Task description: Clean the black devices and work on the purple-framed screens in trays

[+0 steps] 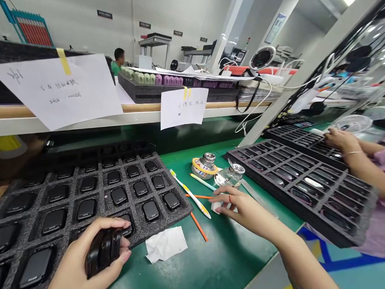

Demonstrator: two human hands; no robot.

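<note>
My left hand (89, 257) is closed around a stack of small black devices (103, 250) at the front edge of a grey foam tray (179, 212). The tray holds several black devices (150, 210) in square pockets. My right hand (242, 208) reaches out over the green mat, fingers pinched on a small white wad (217, 207). It lies beside a white and yellow toothbrush (191, 193) and orange sticks (198, 225). Just beyond my right hand stand two small glass bottles with metal caps (232, 173).
A crumpled white wipe (166, 244) lies on the green mat (215, 261). A second foam tray (308, 191) sits to the right, where another person's hand (340, 140) works. A shelf with paper notes (183, 106) runs overhead. A small fan (352, 123) stands far right.
</note>
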